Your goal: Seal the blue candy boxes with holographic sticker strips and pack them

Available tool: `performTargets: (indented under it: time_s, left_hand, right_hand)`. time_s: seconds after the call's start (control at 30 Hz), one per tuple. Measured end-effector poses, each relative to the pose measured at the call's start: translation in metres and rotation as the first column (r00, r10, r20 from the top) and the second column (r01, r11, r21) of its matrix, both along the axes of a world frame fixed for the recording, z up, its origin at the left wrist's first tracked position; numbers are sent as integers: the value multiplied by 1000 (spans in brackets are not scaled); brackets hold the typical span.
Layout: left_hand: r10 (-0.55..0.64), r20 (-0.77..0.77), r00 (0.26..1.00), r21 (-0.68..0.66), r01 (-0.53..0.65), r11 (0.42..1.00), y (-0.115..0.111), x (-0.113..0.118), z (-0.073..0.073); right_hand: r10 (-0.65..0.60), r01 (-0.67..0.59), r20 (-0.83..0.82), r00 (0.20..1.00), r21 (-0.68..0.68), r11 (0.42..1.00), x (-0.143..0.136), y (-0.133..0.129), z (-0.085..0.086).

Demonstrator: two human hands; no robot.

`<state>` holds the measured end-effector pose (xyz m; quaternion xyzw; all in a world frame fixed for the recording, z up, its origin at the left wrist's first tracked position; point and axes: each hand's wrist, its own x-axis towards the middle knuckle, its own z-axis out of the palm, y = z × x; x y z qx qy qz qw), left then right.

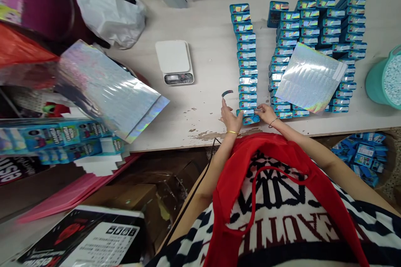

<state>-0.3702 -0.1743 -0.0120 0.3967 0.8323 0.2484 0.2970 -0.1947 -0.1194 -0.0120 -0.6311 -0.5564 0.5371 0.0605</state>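
A long row of small blue boxes (247,63) runs away from me on the table, each with a shiny strip along its top edge. My left hand (231,118) is at the left of the row's near end, its thumb against a box there. From its index fingertip a thin curved sticker strip (227,93) sticks out. On the other side my right hand (267,114) has its fingertips pressed together at the same box's right end. One more blue box (251,120) lies nearest me, slightly askew. A holographic sticker sheet (310,78) rests on further boxes at the right.
Left of the row stands a white scale (174,62). More holographic sheets (109,87) overhang the table's left side, near a white plastic bag (109,12). A turquoise bucket (376,81) stands far right. Blue boxes fill a container (363,154) below the table edge.
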Motion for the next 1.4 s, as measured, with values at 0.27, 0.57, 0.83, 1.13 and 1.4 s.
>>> performTargets:
  time_s: [0.27,0.57,0.83,1.13,1.4]
  left_hand:
    - [88,159,983,-23,-86,996,5,-12,-17]
    - [53,421,905,291,-190,938,-10,7,68]
    - [261,686,680,28,-382,924,-23,38,79]
    - [245,794,557,62,-474,878,-35,53,79]
    - [365,767,527,-62,-505,861,-37,46,51]
  right_hand:
    - [91,-90,-32,995,21,996,-4,7,-6]
    - [-164,201,-253,953,129,971,15,-6,34]
    - [-306,221,-473,826,-227,948,20,-36,58]
    - [-597,377,-300,744,-550,746,25,-42,53]
    - [-385,264,-391,836,-329,907,23,-51,44]
